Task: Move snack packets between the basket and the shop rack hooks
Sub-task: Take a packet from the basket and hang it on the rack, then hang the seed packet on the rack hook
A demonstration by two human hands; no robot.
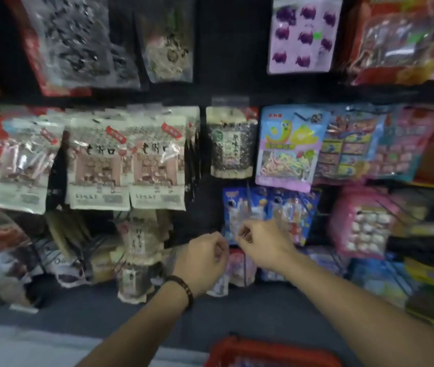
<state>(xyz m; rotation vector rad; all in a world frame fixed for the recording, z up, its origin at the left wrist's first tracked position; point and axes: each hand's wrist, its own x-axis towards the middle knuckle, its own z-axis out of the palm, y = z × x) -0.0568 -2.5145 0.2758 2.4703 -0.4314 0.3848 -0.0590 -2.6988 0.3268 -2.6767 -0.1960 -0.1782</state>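
A blue snack packet (pixel 239 207) with cartoon figures hangs on the dark rack at centre right. My right hand (pixel 262 243) pinches its lower clear edge between thumb and fingers. My left hand (pixel 205 258), with a dark bead bracelet on the wrist, is closed just left of it, fingers curled near the same packet's corner; whether it touches the packet is unclear in the blur. A second blue packet (pixel 294 213) hangs beside the first. The red basket (pixel 271 350) shows its rim at the bottom edge, below my right forearm.
White and pink packets (pixel 128 165) hang in rows at left, a seed packet (pixel 230 144) at centre, a purple worm-candy packet (pixel 288 147) and pink packets (pixel 364 223) at right. More packets (pixel 136 260) sit low on the rack. Grey floor (pixel 25 345) lies below.
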